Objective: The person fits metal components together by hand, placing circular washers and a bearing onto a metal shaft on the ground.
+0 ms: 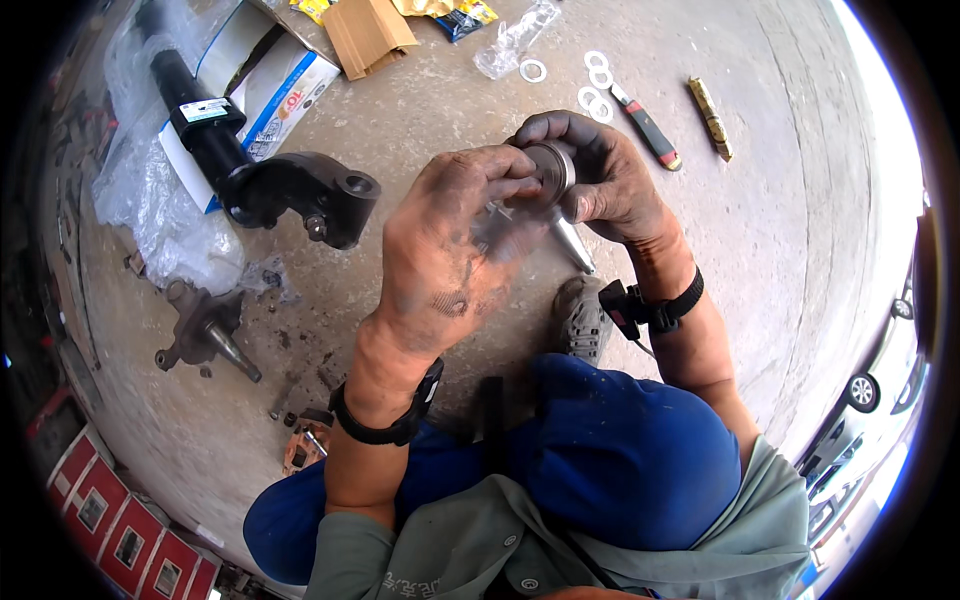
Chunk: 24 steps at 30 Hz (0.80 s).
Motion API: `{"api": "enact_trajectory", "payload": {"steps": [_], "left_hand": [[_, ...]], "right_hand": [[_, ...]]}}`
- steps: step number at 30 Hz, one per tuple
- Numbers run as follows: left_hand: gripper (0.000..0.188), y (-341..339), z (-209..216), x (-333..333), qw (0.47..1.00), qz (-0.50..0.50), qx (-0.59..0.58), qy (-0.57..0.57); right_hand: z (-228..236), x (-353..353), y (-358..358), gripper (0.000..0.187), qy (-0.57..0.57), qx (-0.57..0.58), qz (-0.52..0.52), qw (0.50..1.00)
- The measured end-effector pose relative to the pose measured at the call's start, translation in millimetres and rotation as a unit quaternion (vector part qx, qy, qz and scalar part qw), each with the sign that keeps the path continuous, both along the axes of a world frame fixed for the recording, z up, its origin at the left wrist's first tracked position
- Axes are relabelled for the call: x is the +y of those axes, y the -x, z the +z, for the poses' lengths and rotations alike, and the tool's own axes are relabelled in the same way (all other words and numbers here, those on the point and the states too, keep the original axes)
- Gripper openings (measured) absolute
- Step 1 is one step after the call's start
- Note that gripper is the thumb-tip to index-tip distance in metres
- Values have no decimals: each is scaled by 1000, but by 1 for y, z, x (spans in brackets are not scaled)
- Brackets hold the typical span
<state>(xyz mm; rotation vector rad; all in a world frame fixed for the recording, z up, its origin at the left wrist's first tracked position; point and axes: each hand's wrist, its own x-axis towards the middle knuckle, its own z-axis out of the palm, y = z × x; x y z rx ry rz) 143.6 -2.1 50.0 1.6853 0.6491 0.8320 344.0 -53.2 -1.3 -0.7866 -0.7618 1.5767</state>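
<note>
Clear plastic wrap (170, 225): spread in crumpled folds on the concrete floor (450, 90) at far left.

Metal knuckle (200, 325): dark and soiled, laid below the wrap, its pale tapered spindle pointed toward lower right.

Black strut (205, 130): laid over the wrap and the white-and-blue box (290, 95), its forked bracket turned toward the left hand.

Brown cardboard box (365, 38): set at the upper edge, right of the white-and-blue box.

Left hand (440, 235): soiled, fingers bent inward and tips brought to the left side of the metal ring; its lower fingers are blurred, and whether a firm grip is taken cannot be told. A black band (385, 420) is worn at the wrist.

Metal ring (560, 175): round and grey, located between the 2 hands, raised above the floor.

Tapered metal shaft (574, 245): seen below the ring, partly hidden by the hands.

White rings (533, 71): 5 flat pieces, 1 laid alone and 4 in 2 overlapping pairs.

Right hand (625, 185): soiled, narrowly curled; the ring is held at its right side between thumb and bent fingers.

Knife (648, 130): dark-handled with red edging, laid beside the white rings.

Gold-coloured tube (710, 120): laid right of the knife.
</note>
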Motion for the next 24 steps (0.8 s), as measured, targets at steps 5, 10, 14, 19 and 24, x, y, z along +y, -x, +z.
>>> {"api": "enact_trajectory", "payload": {"steps": [5, 10, 14, 19, 24], "left_hand": [[36, 0, -1, 1, 998, 37, -33, 25], [30, 1, -1, 3, 990, 116, -49, 66], [31, 2, 2, 8, 978, 159, -83, 109], [35, 5, 1, 10, 975, 177, -94, 95], [40, 3, 8, 5, 980, 182, -51, 56]], "right_hand": [[8, 2, 6, 67, -12, -21, -32, 999], [21, 0, 10, 59, 21, -52, -39, 998], [18, -3, 12, 61, 37, 107, -40, 993], [11, -6, 12, 63, 31, 143, -39, 988], [14, -7, 14, 56, 41, 161, -34, 986]]}}
